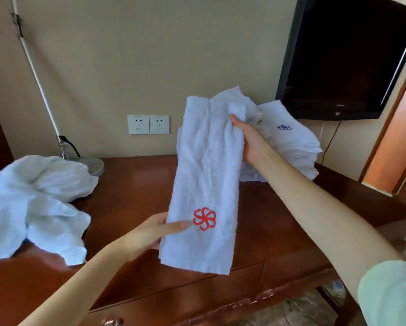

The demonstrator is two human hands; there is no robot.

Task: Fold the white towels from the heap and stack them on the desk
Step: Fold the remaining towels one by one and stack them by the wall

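Observation:
A white towel with a red flower emblem (206, 180), folded into a long strip, hangs in the air above the wooden desk (131, 184). My left hand (150, 234) pinches its lower left edge, thumb on top beside the emblem. My right hand (246, 140) grips its upper right edge. Behind the held towel, at the back right of the desk, stands a stack of folded white towels (291, 142) with a blue emblem on top. A heap of crumpled white towels (37, 203) lies on the desk's left side.
A lamp with a round metal base (93, 164) stands behind the heap, its pole slanting up left. Two wall sockets (148, 124) sit above the desk. A black television (345, 57) hangs at the upper right. The desk's front edge with drawers runs below.

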